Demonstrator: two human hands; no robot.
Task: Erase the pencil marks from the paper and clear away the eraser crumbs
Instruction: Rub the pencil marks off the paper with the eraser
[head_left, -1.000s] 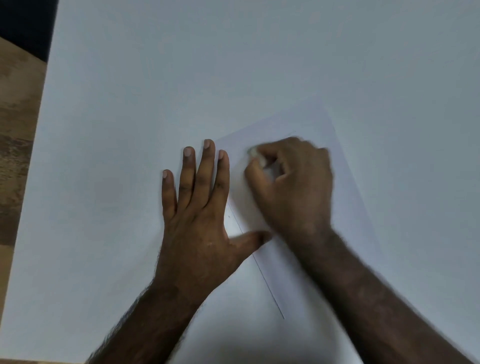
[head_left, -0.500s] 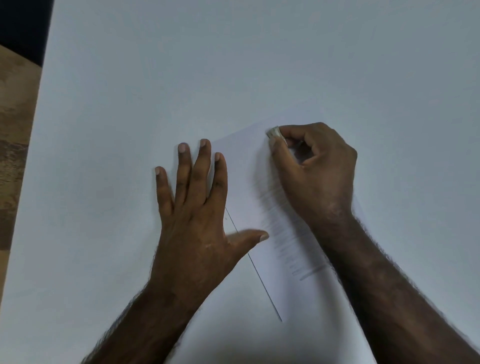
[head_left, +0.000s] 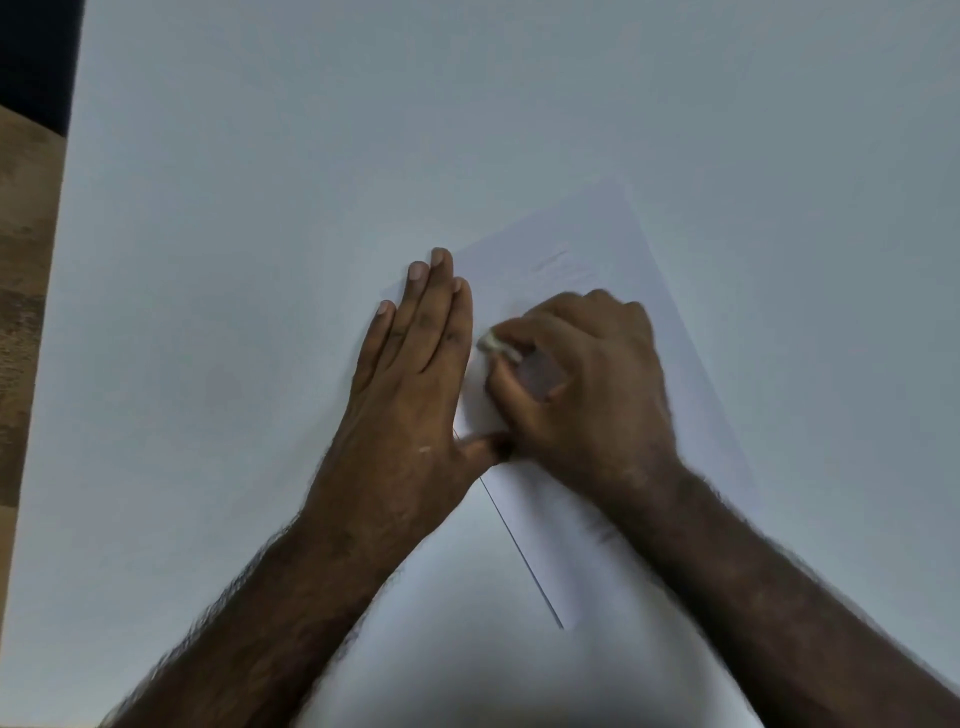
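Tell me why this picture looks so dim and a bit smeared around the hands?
Head view: light is low and even, without glare, so the white table reads grey-blue. The right hand pinching the eraser is softened by motion blur; the left hand, flat on the paper, looks sharper. A dark shadow sits at the bottom edge, and pencil marks show only faintly.
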